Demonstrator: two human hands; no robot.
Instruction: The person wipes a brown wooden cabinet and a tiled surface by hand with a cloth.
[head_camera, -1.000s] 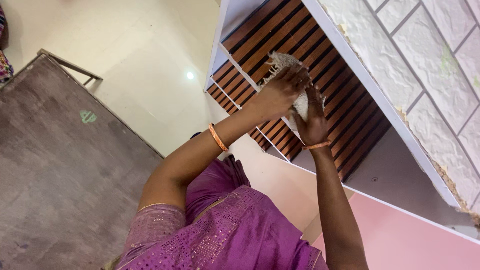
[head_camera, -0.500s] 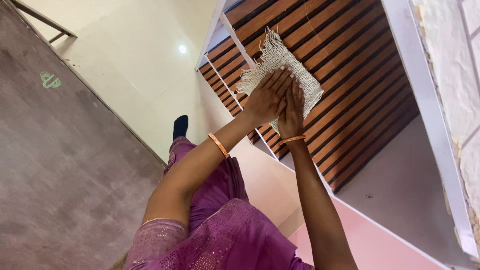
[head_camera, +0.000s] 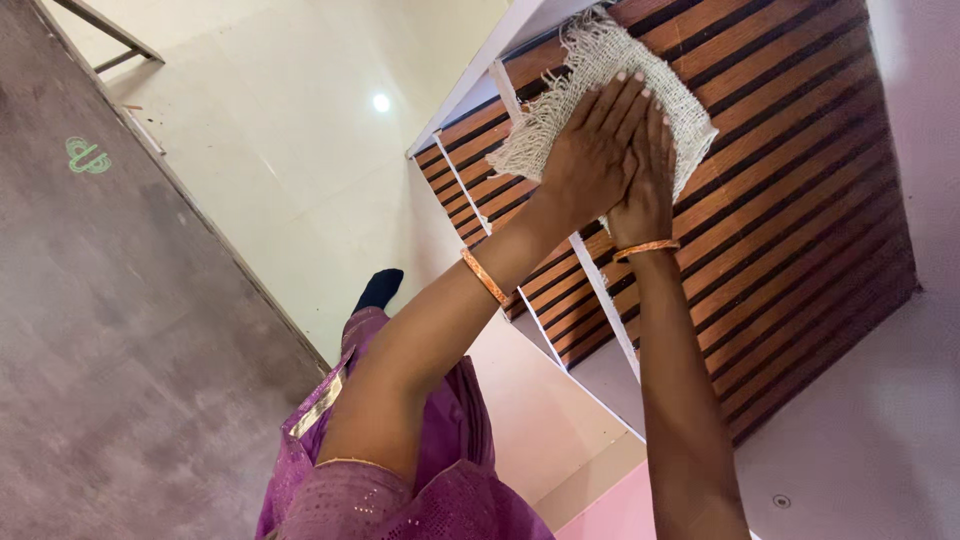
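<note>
Burlap cloth (head_camera: 598, 62), frayed edges, flat hands, slatted wood (head_camera: 790, 180)

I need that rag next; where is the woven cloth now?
In the head view, upper middle: the woven cloth is pressed flat against the slatted wooden panel under both hands.

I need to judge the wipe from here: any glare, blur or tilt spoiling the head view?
Head view: sharp and evenly lit, strongly tilted; one bright glare spot on the pale floor; both hands, left hand and right hand, flat on the woven cloth, no motion blur.
</note>
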